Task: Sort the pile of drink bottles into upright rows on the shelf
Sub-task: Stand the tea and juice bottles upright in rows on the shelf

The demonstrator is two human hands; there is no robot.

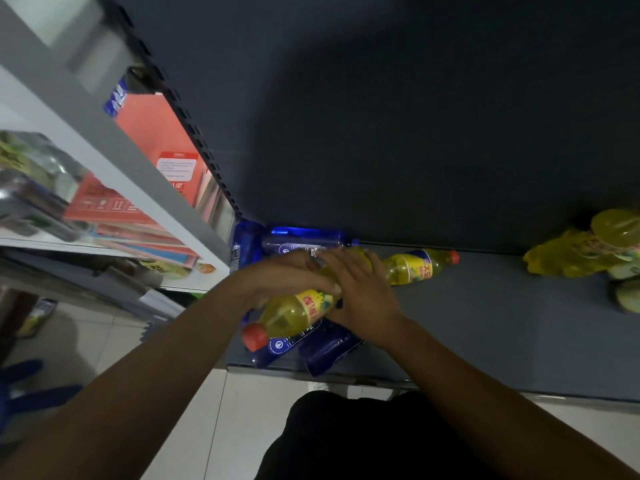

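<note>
1. Lying on its side at the left end of the dark shelf [485, 323], the yellow drink bottle [294, 311] rests on top of two blue bottles [277, 348] that also lie flat. It is not yet upright.
2. Its long axis runs on a slant: the red cap [254, 336] points toward the person and to the left, over the shelf's front edge, while the base end points away and to the right, hidden under the hands.
3. The left hand [280, 275] forms the grip here. Its fingers bend over the bottle at the label; the thumb is out of sight.
4. The right hand [363, 292] lies across the base end, fingers reaching up and left beside the left fingers. Whether it clasps the bottle or only rests on it I cannot tell.
5. Both hands sit on the bottle, the left nearer the cap, the right nearer the base. To stand it up, I judge the cap end must swing up and the base go down onto bare shelf, which lies to the right.
6. Just beyond, a second yellow bottle [415, 266] lies flat with its cap to the right, and a third blue bottle [301, 239] lies against the back panel.
7. Farther right, well apart, more yellow bottles [581, 252] lie in a heap.
</note>
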